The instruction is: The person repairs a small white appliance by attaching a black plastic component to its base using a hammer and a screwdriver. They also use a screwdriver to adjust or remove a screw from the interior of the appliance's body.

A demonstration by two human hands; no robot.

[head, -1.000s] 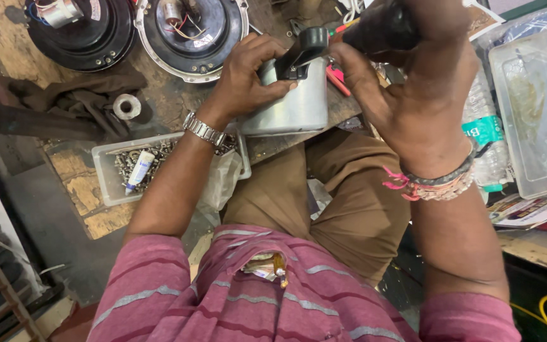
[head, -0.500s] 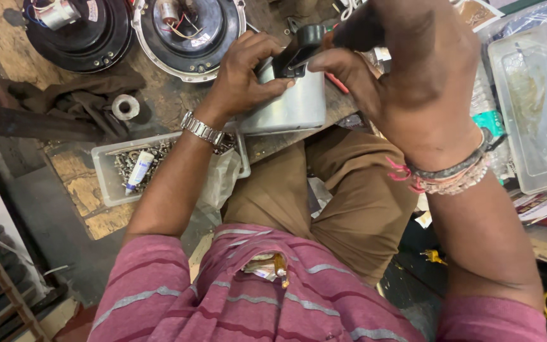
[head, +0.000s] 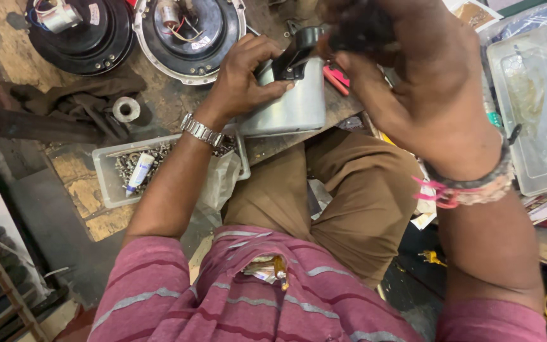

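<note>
- Two hands work on one silvery metal housing [head: 292, 107] at the desk [head: 159, 104] edge, above my knees.
- My left hand [head: 242, 79] is wrapped against the housing's left side, fingers curled on it, I judge to brace it.
- My right hand [head: 425, 95] is closed round a dark tool [head: 359, 28]; a black angled part [head: 295, 57] runs from it down onto the housing's top.
- The housing seems to lie with its long axis running left to right along the desk edge, though I can't be sure.
- Left of the housing sits a clear tray of screws [head: 121, 171]; beyond it, two round motor shells [head: 191, 35].
- Right of the housing lies a clear plastic lid [head: 533, 107].
</note>
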